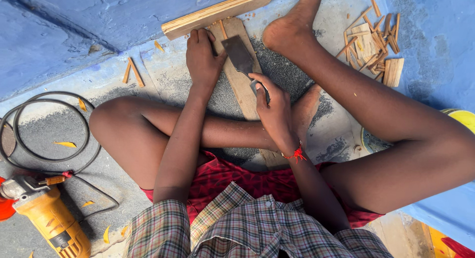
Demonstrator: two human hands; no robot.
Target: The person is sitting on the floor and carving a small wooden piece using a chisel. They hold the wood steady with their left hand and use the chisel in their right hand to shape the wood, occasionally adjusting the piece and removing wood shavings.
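Right hand (pixel 271 102) grasps the chisel (pixel 240 55), its blade at 11 o'clock from the grip; left hand (pixel 202 57) presses the wooden plank (pixel 242 90) flat.

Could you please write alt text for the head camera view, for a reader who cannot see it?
Seen from above, a person sits cross-legged on the floor, the left hand pressing a wooden board down while the right hand holds a flat metal blade against it. A yellow power tool lies at left; wood scraps at upper right.

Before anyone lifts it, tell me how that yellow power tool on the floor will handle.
The yellow power tool looks bulky, so probably heavy for its size. Its black cord lies coiled beside it and would likely drag floppily. The rounded body might roll.
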